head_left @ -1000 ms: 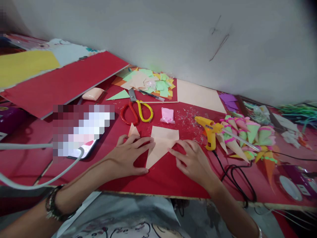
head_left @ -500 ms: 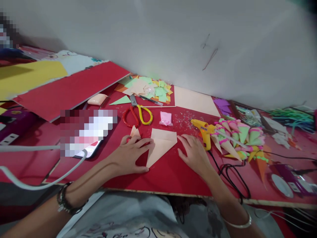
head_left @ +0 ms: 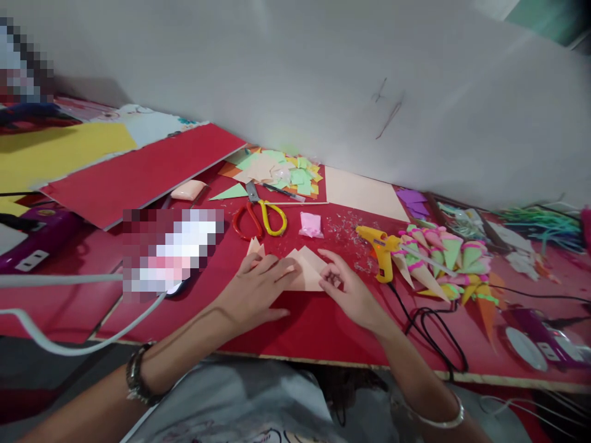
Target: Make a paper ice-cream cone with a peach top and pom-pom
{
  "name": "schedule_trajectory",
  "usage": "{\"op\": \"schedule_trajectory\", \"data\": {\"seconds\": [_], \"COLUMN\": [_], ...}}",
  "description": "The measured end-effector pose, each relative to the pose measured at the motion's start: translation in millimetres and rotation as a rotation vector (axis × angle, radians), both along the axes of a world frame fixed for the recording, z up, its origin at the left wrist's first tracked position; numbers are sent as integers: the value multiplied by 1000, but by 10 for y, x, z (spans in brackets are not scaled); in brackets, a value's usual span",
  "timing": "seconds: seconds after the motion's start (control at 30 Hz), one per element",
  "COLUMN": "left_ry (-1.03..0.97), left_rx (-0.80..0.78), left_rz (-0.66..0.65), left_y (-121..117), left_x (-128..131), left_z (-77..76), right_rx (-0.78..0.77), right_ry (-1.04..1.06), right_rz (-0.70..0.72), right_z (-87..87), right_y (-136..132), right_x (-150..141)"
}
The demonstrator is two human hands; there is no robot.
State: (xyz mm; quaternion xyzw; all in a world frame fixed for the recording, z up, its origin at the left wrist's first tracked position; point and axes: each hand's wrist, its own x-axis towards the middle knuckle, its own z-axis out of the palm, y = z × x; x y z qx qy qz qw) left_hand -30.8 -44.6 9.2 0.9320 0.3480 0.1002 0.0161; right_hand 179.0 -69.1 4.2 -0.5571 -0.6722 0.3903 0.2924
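A folded piece of peach paper (head_left: 305,271) lies on the red tabletop, with two peaks along its upper edge. Flat across its left part rests my left hand (head_left: 258,289), fingers stretched out and thumb apart. A smaller pointed peach paper piece (head_left: 253,247) pokes out beyond that hand's outer fingers. My right hand (head_left: 353,289) has its fingers curled at the folded paper's right edge, thumb and fingertips closed on it. Above the hands are scissors (head_left: 268,220) with one red and one yellow handle, and a small pink packet (head_left: 311,224).
A yellow glue gun (head_left: 379,249) lies right of my right hand, its black cord (head_left: 422,320) trailing forward. Beyond it are decorated paper cones (head_left: 443,252). A phone (head_left: 184,246) with a white cable sits to the left. Cut paper pieces (head_left: 277,169) are heaped near the wall.
The peach paper has been turned and folded, its downward point now gone and two peaks showing on top. My right hand has moved left onto its edge, fingers curling in.
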Motion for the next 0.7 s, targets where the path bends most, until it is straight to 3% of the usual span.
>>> {"op": "schedule_trajectory", "data": {"seconds": [0.1,0.23,0.4,0.57,0.7], "left_ry": [-7,-34,-233,-464,-556], "left_rx": [132,209,-11,-258,-209], "left_rz": [27,-27,-47,-288,-273], "left_y": [-28,22,87,95,75], "left_x": [91,112,-22,-75,-60], "left_z": [29,47,63,37,7], "right_rx": [-52,-46,100,416,718], "right_ry": [186,174,40,-216,-371], "right_rz": [-13,9,105,184,187], "right_z": [124,280,307,161,105], "right_y": [-89,-181,-222,-209,-233], "right_x": [-97,-105,117,108,-32]}}
